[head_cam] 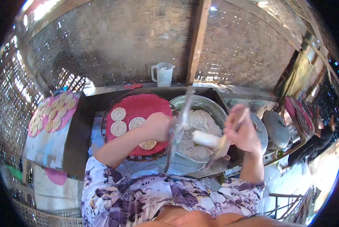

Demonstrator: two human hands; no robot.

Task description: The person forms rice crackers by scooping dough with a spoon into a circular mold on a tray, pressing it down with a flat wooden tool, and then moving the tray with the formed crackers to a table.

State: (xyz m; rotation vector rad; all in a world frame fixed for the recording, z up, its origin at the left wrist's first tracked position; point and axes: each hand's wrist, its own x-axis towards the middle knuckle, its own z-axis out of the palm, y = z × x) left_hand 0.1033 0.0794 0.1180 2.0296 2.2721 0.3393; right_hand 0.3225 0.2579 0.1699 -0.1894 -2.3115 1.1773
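Note:
In front of me stands a wide metal basin (pixel 224 109) of pale dough (pixel 202 120). Above its left side, my left hand (pixel 161 126) is closed on a long metal and wood tool (pixel 183 113), blurred by motion, whose exact kind I cannot tell. My right hand (pixel 241 130) grips a wooden piece (pixel 222 147) with a white cylinder (pixel 205 139) on it, over the basin's right half. Left of the basin, a red cloth (pixel 146 103) on a round woven tray carries several pale patterned discs (pixel 119 114); my left forearm crosses over it.
A clear plastic jug (pixel 164 75) stands on the ledge behind, beside a red object (pixel 133 85). Far left, more discs lie on a pink cloth (pixel 73 113). Lidded metal pots (pixel 275 129) stand at the right. A person in dark clothes (pixel 314 147) is at the far right.

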